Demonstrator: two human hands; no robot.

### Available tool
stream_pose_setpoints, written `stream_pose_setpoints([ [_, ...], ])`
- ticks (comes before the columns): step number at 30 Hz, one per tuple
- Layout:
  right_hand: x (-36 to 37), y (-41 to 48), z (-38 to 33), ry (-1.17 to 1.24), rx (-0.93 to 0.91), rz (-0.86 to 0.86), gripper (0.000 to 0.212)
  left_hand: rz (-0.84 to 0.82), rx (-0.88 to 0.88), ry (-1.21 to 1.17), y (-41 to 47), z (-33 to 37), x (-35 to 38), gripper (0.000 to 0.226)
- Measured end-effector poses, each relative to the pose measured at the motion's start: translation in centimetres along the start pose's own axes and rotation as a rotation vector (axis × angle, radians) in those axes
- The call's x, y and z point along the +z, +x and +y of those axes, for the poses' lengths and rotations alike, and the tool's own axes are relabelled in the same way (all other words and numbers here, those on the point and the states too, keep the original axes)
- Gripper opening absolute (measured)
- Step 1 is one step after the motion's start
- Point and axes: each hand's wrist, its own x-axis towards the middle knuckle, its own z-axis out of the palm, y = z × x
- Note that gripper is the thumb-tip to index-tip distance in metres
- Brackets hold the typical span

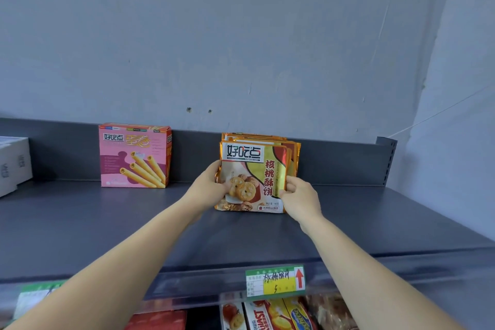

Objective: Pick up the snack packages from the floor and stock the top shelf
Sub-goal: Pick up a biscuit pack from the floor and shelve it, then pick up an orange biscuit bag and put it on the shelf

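A gold and red walnut cookie package (255, 169) stands upright on the dark grey top shelf (107, 225), at the front of a row of several like packages (293, 150) leaning against the shelf's back panel. My left hand (211, 185) grips its left edge, thumb across the front. My right hand (297, 195) pinches its lower right edge. Both forearms reach up over the shelf's front lip.
A pink egg-roll box (135, 155) stands at the back left of the shelf. White boxes (13, 163) sit at the far left. A price label (276, 280) hangs on the front rail. More snack packs (267, 315) fill the shelf below.
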Motion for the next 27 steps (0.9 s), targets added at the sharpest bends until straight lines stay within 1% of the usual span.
stream_pose_setpoints([
  [4, 0.1, -0.6, -0.2, 0.033, 0.028, -0.066, 0.045, 0.020, -0.001, 0.049, 0.3, -0.1, 0.3, 0.037],
  [6, -0.1, -1.2, -0.3, -0.001, 0.036, -0.085, 0.053, 0.029, 0.018, 0.115, 0.2, -0.1, 0.4, 0.034],
  [7, -0.2, -1.6, -0.3, -0.027, 0.036, -0.090, 0.055, 0.030, 0.028, 0.159, 0.0, 0.0, 0.4, 0.037],
  [10, -0.9, -3.1, -0.3, -0.102, 0.026, -0.082, 0.048, 0.062, 0.015, 0.309, -1.0, 0.3, 0.6, 0.050],
  [13, -2.6, -5.4, -0.4, -0.181, 0.007, -0.049, 0.038, 0.074, 0.060, 0.406, -2.9, 1.0, 1.1, 0.052],
  [20, -8.1, -12.6, 0.3, -0.412, -0.030, 0.076, 0.037, -0.008, 0.346, 0.549, -9.8, 3.8, 4.5, 0.047],
  [24, -11.5, -18.8, 1.5, -0.531, -0.024, 0.142, 0.035, -0.078, 0.390, 0.603, -15.7, 4.9, 7.8, 0.048],
  [27, -14.0, -23.8, 2.5, -0.608, 0.014, 0.182, 0.035, -0.140, 0.432, 0.629, -20.1, 5.2, 10.5, 0.050],
])
